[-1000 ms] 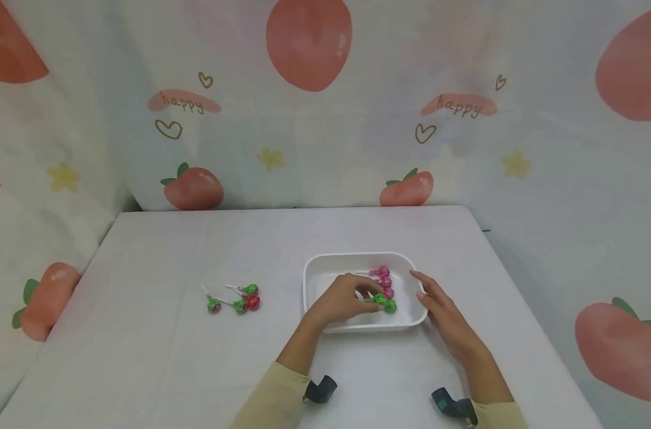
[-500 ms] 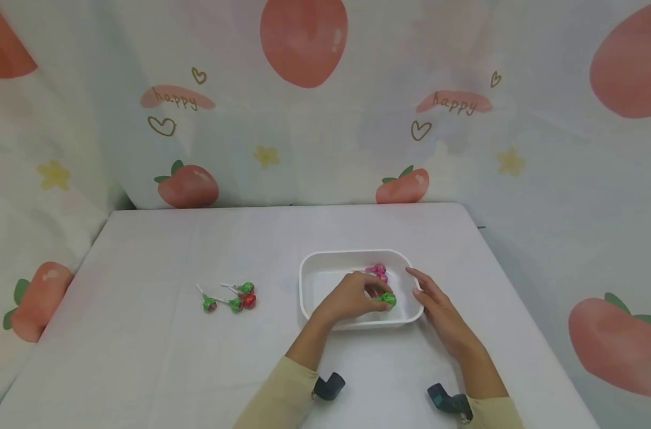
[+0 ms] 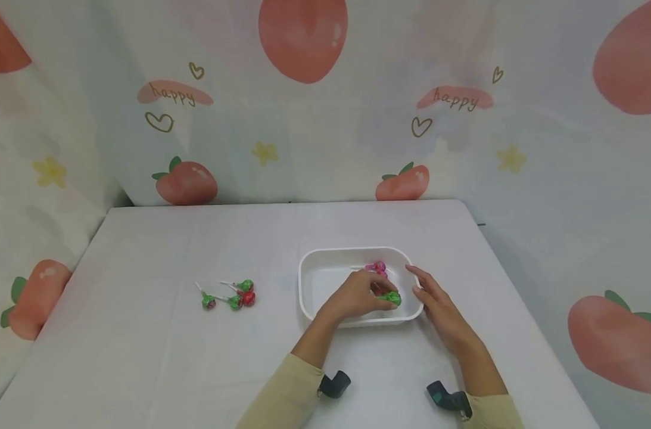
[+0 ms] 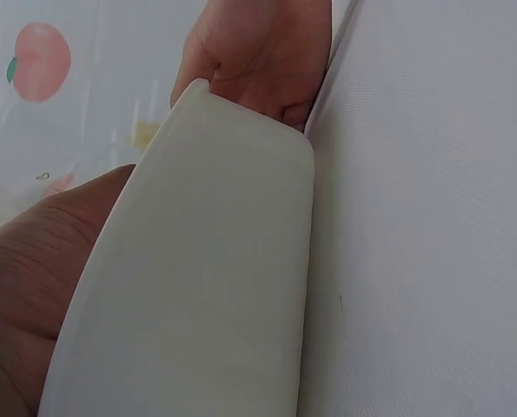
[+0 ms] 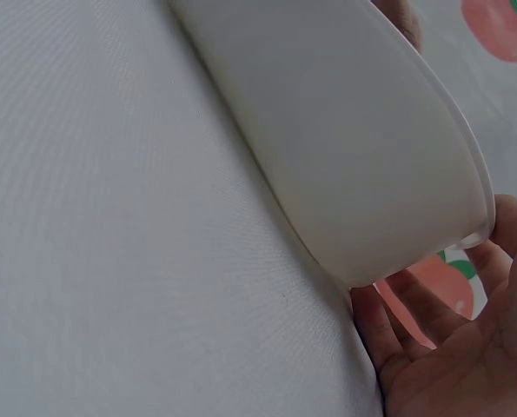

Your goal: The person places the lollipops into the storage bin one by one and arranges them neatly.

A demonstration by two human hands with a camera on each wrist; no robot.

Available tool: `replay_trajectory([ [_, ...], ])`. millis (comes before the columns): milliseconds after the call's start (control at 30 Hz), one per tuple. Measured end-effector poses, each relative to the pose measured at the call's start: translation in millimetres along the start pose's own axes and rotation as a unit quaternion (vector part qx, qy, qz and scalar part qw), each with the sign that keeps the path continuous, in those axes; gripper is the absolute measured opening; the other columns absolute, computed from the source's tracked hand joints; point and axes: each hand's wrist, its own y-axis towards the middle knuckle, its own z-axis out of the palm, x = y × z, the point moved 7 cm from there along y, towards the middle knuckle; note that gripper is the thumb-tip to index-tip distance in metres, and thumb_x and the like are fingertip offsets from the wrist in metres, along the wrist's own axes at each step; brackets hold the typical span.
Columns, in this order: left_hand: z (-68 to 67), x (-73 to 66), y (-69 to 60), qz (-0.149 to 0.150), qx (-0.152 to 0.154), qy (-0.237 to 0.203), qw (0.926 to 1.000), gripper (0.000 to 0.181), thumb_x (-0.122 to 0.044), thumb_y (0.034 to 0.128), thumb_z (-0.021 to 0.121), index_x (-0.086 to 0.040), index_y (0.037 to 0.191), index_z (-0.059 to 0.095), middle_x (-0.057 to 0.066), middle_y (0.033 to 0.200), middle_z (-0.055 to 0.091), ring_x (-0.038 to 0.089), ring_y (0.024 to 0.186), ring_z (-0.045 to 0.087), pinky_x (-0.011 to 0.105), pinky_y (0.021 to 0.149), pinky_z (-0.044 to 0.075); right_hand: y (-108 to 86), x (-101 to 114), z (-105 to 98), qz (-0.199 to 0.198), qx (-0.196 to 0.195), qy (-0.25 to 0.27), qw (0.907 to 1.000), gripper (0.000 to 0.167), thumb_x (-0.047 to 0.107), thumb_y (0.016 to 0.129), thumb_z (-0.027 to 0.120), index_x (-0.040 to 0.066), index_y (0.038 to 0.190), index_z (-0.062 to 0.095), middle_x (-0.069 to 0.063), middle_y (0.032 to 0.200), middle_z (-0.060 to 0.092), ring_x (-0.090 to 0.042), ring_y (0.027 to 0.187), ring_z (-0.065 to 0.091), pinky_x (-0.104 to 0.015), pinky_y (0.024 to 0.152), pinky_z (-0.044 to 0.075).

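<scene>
A person in pale sleeves leans both arms in over the white surface [image 3: 223, 363], and the hands meet at a white tray [image 3: 322, 279]. The left arm slants up and inward from below, its hand [image 3: 357, 296] bent over the near wall with the knuckles arched and the palm turned down into the tray. Its thumb and fingers pinch a green-wrapped lollipop [image 3: 392, 298] just inside, toward the right end; how the remaining fingers lie is hidden from here. The right arm comes up from the lower right, angled toward the left, and its hand [image 3: 444, 310] grips the tray's right end — the thumb at the rim, the other fingers lightly bent along the outer wall and reaching down near its base. Pink lollipops [image 3: 379, 266] lie in the tray beyond the left hand, partly covered by it. Well off to the left, a small cluster rests directly on the surface: three green lollipops [image 3: 235, 302] and a red lollipop [image 3: 248, 298], their heads close together except for one green set slightly apart. A dark wrist device [image 3: 334, 385] juts from the left cuff, and another from the right.
</scene>
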Motion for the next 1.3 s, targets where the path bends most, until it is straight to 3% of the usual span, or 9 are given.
replay_trajectory([
  [267,4.4,-2.1,-0.8,-0.020,0.014,0.005,0.9997,0.024,-0.014,0.0837,0.088,-0.011,0.106,0.081,-0.011,0.085,0.068,0.004,0.079,0.057,0.018,0.074,0.048,-0.8,2.9,1.0,-0.004,0.003,0.006,1.0000,0.051,0.032,0.112,0.045,0.029,0.162,0.034,-0.004,0.172,0.011,-0.039,0.156,0.002,-0.065,0.116,0.018],
  [800,6.3,2.4,-2.8,-0.038,0.000,-0.023,0.9990,0.025,-0.010,0.0796,0.091,-0.006,0.102,0.081,-0.011,0.079,0.067,0.005,0.073,0.058,0.019,0.070,0.049,-0.7,2.4,0.9,-0.008,0.004,0.013,0.9999,0.052,0.032,0.112,0.045,0.027,0.162,0.033,-0.005,0.172,0.012,-0.038,0.156,0.002,-0.063,0.117,0.018],
  [1133,1.9,0.0,-4.4,-0.032,-0.012,-0.031,0.9989,0.024,-0.009,0.0788,0.092,-0.005,0.100,0.080,-0.006,0.081,0.071,0.005,0.073,0.058,0.020,0.070,0.049,-1.4,3.8,1.1,-0.009,0.001,0.000,1.0000,0.051,0.030,0.113,0.044,0.027,0.162,0.032,-0.005,0.172,0.012,-0.038,0.156,0.003,-0.064,0.116,0.019],
  [1300,-6.1,-2.4,-6.0,-0.015,-0.009,-0.028,0.9995,0.025,-0.008,0.0800,0.090,-0.006,0.102,0.080,-0.004,0.087,0.074,0.004,0.076,0.060,0.020,0.072,0.050,-1.7,3.7,1.4,-0.008,0.001,-0.007,0.9999,0.052,0.030,0.113,0.044,0.028,0.163,0.031,-0.006,0.172,0.012,-0.039,0.156,0.005,-0.066,0.116,0.018],
])
